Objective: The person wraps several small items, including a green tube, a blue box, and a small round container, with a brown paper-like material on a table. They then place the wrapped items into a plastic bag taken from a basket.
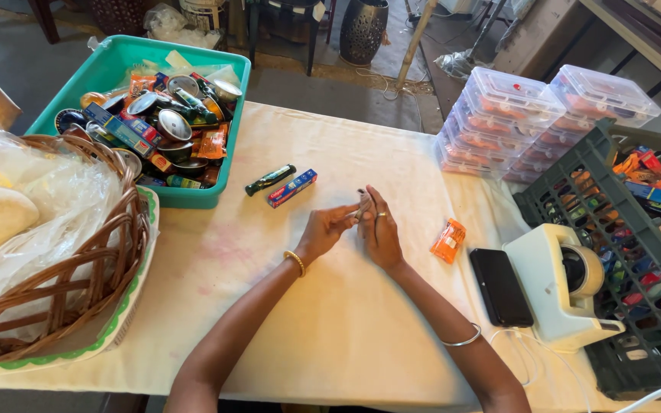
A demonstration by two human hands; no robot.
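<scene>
Forearms: both are seen rising from the near table edge; a gold bangle (294, 262) is worn on the left wrist and a thin silver bangle (464, 338) on the right.
Cloth (330, 329): a pale cloth is spread under both hands over the table.
Left hand (323, 232): its fingers are pinched narrow on a small item, thumb and fingertips drawn together toward the right hand.
Right hand (381, 229): it is held upright, palm turned to the left hand, fingers closed lightly about the same item; a ring is worn on one finger.
Small item (361, 205): it is held between the fingertips of both hands, just above the cloth; its kind cannot be told, since most of it is hidden.
Orange sachet (448, 240): it is laid flat on the cloth just right of the right hand.
Phone (500, 287): a black phone is laid face up right of the right forearm, beyond the sachet.
Tape dispenser (564, 287): a white one is set just right of the phone.
Crate (575, 180): a dark green crate of mixed packets stands furthest right.
Blue box (291, 188) and dark tube (270, 180): they lie side by side beyond the left hand.
Basket (78, 275): a wicker basket with clear bags is placed well left of the left hand.
Teal tray (216, 130): it is filled with tins and sachets, beyond the left hand.
Clear boxes (499, 115): two stacks are set far beyond the right hand.
</scene>
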